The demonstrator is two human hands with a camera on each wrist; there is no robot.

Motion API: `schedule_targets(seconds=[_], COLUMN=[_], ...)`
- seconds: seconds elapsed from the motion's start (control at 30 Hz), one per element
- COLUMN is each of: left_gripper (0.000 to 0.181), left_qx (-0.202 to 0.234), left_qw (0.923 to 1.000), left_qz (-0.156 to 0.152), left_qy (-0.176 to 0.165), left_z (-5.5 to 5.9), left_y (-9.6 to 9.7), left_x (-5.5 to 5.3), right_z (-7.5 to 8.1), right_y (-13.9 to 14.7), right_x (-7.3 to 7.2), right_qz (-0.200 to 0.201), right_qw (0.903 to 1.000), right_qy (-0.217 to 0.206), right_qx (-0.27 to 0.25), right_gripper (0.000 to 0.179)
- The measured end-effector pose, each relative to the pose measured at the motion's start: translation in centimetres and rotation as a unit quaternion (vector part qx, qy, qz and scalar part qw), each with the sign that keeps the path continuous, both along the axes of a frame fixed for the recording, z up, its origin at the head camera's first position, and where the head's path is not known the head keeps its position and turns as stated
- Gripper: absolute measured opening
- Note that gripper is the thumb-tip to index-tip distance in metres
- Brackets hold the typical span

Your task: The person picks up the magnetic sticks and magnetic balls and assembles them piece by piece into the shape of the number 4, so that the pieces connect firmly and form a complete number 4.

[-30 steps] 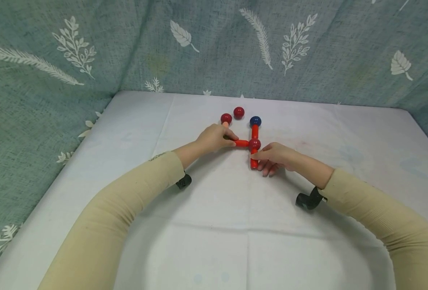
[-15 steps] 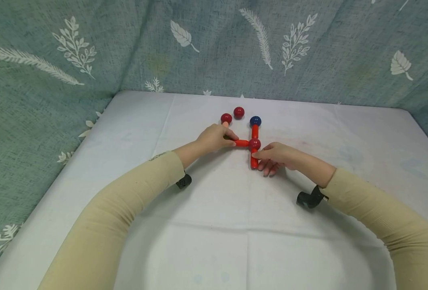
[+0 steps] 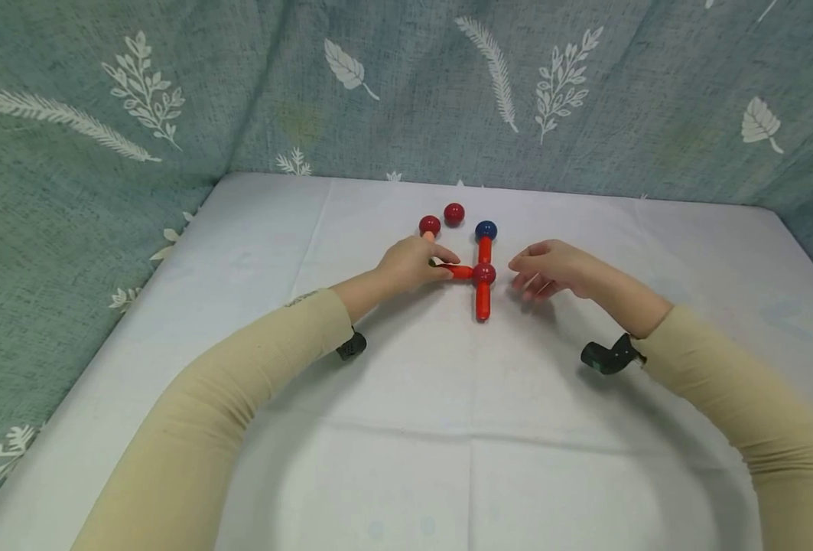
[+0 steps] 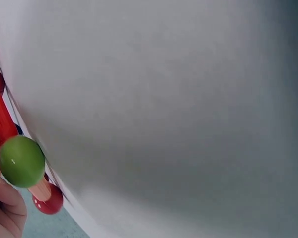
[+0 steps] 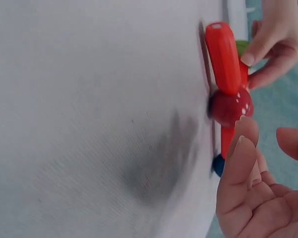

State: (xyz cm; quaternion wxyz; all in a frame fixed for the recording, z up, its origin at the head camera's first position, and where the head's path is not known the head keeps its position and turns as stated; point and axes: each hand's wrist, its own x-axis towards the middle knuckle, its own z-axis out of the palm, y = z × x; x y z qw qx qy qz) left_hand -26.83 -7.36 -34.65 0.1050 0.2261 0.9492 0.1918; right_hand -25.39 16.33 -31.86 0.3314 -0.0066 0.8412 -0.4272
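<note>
Red rods and balls form a joined frame on the white cloth. At its centre is a red ball (image 3: 484, 274), with a near red rod (image 3: 482, 302), a far red rod (image 3: 485, 250) ending in a blue ball (image 3: 486, 230), and a left-hand red rod (image 3: 460, 272). My left hand (image 3: 409, 264) pinches that left rod between thumb and finger, beside a green ball (image 4: 22, 161). A peach rod (image 4: 40, 190) leads from the green ball to another red ball (image 3: 430, 225). My right hand (image 3: 554, 268) hovers right of the centre ball, fingers loosely bent, holding nothing.
One loose red ball (image 3: 454, 213) lies behind the frame. The white cloth (image 3: 406, 459) covers the table, and a blue-green leaf-print curtain (image 3: 413, 92) hangs along the back and left side.
My right hand has let go of the near red rod and moved up and to the right. The left hand stays at its rod, its finger slightly raised.
</note>
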Motion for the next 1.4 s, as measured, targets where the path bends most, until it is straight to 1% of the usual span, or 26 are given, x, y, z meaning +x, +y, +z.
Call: schedule_targets(seconds=[0.1,0.23,0.37,0.47,0.63,0.83,1.0,1.17,1.27,1.4], left_gripper=[0.031,0.031,0.031,0.03,0.028,0.027,0.027,0.026,0.026,0.025], left_qx=[0.005,0.019,0.018,0.011,0.017,0.017,0.012,0.011,0.015,0.02], left_qw=[0.9999,0.9995,0.9992,0.9992,0.9993,0.9995,0.9997,0.9996,0.9996,0.9995], left_qz=[-0.01,-0.022,-0.028,-0.029,-0.027,-0.018,-0.017,-0.02,-0.016,-0.013], left_qy=[0.01,0.014,0.02,0.023,0.019,0.018,0.012,0.018,0.018,0.021], left_z=[0.0,0.1,-0.1,-0.1,0.0,0.1,0.1,0.1,0.1,0.1], left_y=[0.5,1.1,1.7,2.1,2.5,2.7,2.7,2.8,2.9,3.0], left_x=[0.1,0.3,0.2,0.3,0.6,0.6,0.5,0.4,0.5,0.6], right_z=[0.0,0.3,0.4,0.4,0.5,0.3,-0.3,-0.6,-0.8,-1.1], right_y=[0.3,0.5,0.8,0.9,0.9,0.5,-0.3,-1.4,-2.2,-3.3], right_x=[-0.6,-1.1,-1.5,-1.9,-2.7,-4.4,-6.3,-8.1,-9.0,-10.1], right_qz=[-0.009,-0.015,-0.019,-0.021,-0.026,-0.026,-0.019,-0.004,0.025,0.071], right_qw=[0.9999,0.9997,0.9995,0.9992,0.9982,0.9947,0.9873,0.9762,0.9687,0.9598], right_qy=[0.006,0.016,0.025,0.034,0.053,0.1,0.157,0.216,0.244,0.265], right_qx=[0.001,-0.005,-0.01,-0.01,-0.009,-0.004,0.015,0.024,0.037,0.057], right_gripper=[0.041,0.041,0.042,0.043,0.043,0.041,0.042,0.044,0.045,0.048])
